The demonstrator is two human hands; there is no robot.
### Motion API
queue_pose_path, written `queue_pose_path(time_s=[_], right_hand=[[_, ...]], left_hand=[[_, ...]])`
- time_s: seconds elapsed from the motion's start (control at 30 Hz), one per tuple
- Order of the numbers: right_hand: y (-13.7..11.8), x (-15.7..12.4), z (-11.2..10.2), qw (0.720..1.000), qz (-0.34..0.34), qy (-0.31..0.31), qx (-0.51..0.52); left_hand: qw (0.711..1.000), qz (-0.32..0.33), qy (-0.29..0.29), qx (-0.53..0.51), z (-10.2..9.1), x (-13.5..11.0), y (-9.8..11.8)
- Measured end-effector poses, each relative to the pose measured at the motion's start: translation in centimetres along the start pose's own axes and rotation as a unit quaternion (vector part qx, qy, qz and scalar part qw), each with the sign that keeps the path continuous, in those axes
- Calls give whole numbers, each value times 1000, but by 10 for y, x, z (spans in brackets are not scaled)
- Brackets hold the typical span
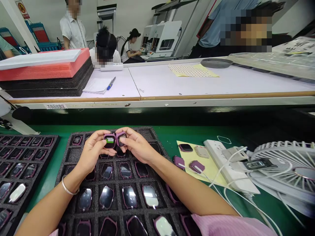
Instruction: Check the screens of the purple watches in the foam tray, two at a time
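Observation:
My left hand [93, 150] is closed on a purple smartwatch body [109, 140] whose small screen glows green and white. My right hand [136, 146] pinches a second purple smartwatch body [120, 137] right beside the first; the two touch side by side. Both hands hover over a black foam tray [71, 154] with several purple watch bodies lying in its pockets, screens up. A silver bangle [69, 189] circles my left wrist.
A second black tray [52, 139] of watch bodies lies at the left. To the right are a yellow sheet [211, 167] with loose watch parts, a white power strip [221, 157] with cables and a white fan [287, 160]. Across the white bench [221, 82] several people work.

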State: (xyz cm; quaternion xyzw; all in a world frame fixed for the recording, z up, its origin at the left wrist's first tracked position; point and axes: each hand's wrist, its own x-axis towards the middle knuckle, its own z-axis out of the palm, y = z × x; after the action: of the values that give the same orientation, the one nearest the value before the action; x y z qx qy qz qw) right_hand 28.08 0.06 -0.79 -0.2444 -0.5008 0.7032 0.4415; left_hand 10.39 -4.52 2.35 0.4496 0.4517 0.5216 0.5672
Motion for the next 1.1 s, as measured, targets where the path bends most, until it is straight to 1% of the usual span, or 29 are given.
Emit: queue_pose_path(time_s=[0.47,0.63,0.8,1.1], right_hand=[[-2,-1,1,999,-29,-13,-21],[-1,-2,0,999,-24,-26,-23],[-2,-2,-1,999,-18,-35,-12],[-2,-1,-1,999,-23,-37,-14]], left_hand=[[1000,6,10,15,2,0,0],[1000,5,15,14,1,0,0],[1000,14,8,9,-1,-1,-1],[999,28,16,42,1,-1,-1]])
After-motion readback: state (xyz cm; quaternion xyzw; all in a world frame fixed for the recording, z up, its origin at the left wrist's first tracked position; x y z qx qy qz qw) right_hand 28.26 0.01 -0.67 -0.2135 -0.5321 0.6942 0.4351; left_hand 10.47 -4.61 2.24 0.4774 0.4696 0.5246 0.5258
